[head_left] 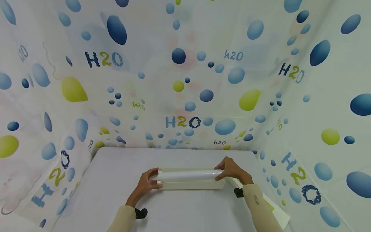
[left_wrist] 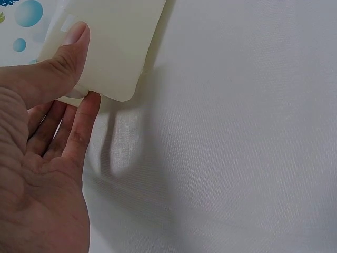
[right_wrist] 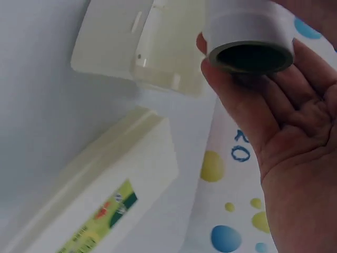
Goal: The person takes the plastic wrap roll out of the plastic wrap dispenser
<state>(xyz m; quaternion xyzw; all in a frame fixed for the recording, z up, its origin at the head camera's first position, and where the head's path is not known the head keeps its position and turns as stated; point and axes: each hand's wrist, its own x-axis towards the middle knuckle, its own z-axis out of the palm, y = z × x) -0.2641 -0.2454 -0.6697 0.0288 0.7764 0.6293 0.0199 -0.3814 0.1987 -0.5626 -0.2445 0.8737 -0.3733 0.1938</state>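
A long cream dispenser box (head_left: 191, 186) lies lengthwise before me, with a roll of clear plastic film (head_left: 185, 175) along its open top. My left hand (head_left: 146, 183) grips the box's left end; in the left wrist view the thumb lies against the cream wall (left_wrist: 118, 52) and a fingertip meets its lower edge. My right hand (head_left: 232, 169) holds the film roll by its right end, fingers and thumb around it. In the right wrist view the roll's hollow core (right_wrist: 253, 57) faces the camera, and this end sits beyond the box's end (right_wrist: 108, 42).
A long cream cover (head_left: 279, 212) with a green label lies to the right, partly behind my right forearm. The white table (head_left: 121, 158) meets a curtain (head_left: 156, 96) printed with blue and green drops at the back and sides.
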